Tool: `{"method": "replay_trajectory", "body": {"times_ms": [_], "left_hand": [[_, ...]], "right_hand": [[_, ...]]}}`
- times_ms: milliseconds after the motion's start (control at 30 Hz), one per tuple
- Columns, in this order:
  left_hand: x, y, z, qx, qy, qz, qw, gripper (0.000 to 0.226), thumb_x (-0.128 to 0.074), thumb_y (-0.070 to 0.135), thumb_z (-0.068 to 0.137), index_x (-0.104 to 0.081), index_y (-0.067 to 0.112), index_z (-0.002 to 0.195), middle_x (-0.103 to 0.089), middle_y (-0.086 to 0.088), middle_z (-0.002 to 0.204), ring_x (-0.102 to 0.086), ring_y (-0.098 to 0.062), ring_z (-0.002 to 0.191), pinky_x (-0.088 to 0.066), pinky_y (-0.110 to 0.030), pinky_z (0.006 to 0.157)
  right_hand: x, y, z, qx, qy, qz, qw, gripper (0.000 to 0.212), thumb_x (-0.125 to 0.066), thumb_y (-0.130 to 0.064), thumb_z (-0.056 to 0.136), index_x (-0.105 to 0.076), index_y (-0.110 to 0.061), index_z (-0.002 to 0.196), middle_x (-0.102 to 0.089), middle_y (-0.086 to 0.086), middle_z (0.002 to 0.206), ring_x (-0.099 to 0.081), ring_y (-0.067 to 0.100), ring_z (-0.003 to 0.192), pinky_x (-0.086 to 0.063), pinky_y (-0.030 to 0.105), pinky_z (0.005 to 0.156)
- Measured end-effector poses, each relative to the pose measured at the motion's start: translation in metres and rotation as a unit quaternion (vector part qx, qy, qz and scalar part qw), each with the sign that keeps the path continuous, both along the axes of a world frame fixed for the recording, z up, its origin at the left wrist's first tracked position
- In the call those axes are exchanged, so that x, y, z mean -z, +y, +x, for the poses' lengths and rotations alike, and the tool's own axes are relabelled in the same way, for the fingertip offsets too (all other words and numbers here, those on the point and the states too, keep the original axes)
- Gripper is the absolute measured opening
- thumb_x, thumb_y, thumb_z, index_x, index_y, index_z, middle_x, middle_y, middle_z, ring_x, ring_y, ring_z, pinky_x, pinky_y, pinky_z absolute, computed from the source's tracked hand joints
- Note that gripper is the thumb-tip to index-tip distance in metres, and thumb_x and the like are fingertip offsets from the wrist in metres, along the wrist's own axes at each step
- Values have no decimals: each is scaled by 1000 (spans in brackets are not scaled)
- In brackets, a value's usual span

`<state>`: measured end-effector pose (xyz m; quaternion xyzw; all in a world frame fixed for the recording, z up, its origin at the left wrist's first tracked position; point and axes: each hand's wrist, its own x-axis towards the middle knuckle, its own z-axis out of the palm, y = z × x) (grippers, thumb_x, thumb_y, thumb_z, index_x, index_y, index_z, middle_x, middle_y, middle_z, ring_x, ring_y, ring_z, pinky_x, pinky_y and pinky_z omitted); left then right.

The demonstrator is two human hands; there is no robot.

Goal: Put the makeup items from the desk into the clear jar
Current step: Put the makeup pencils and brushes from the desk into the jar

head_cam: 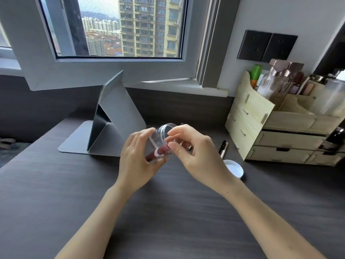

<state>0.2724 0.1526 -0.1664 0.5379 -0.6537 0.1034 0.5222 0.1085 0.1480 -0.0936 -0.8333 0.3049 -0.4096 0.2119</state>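
My left hand (pixel 138 161) grips the clear jar (pixel 160 139), held above the dark desk and tilted with its open mouth up and to the right. A dark red makeup item (pixel 157 153) lies inside the jar near its lower end. My right hand (pixel 194 152) is at the jar's mouth, thumb and fingers pinched at the rim; whether it holds an item I cannot tell. A black-and-cream pen-shaped makeup item (pixel 223 148) lies on the desk to the right. The jar's white lid (pixel 234 168) rests upside down beside it.
A grey tablet in a folded stand (pixel 110 118) is behind the hands on the left. A pale wooden drawer organiser (pixel 280 131) full of bottles stands at the right. A window and wall sockets are behind the desk (pixel 168 221).
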Motion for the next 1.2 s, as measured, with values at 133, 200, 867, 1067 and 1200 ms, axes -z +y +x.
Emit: {"method": "replay_trajectory", "body": {"times_ms": [133,200,867,1067,1200], "left_hand": [[-2,1,1,-6,37,-28,999,74,-83,31,57,-46,15,119,-52,7,113,-50,-15,105,-30,-7,93],[-3,1,2,-16,52,-32,998,75,-85,31,56,-47,14,119,-51,7,113,-50,-17,105,-31,-8,91],[-1,2,-1,-14,53,-7,998,76,-81,36,56,-44,18,119,-52,5,112,-48,-15,105,-35,-16,88],[-1,2,0,-15,57,-7,998,79,-89,27,54,-45,18,119,-50,8,112,-48,-14,104,-35,-15,88],[-1,3,-1,-10,54,-4,998,80,-90,24,54,-44,19,119,-50,7,111,-47,-13,105,-29,-4,89]], "right_hand": [[-6,-1,-16,-21,-68,22,997,11,-64,-12,84,-73,-12,90,-73,2,88,-64,13,80,-50,24,70],[-7,-18,-34,26,-149,110,982,12,-63,-9,86,-73,-15,82,-74,3,84,-66,10,76,-51,24,69],[61,-166,-58,415,291,244,826,21,-58,-18,79,-64,-4,95,-66,14,106,-63,35,99,-43,28,65],[63,-164,-56,414,325,214,823,23,-52,-14,85,-62,-2,102,-63,17,116,-60,36,105,-44,29,68],[54,-154,-65,392,233,228,860,20,-55,-12,80,-51,-6,61,-59,11,67,-54,29,63,-31,23,45]]}}
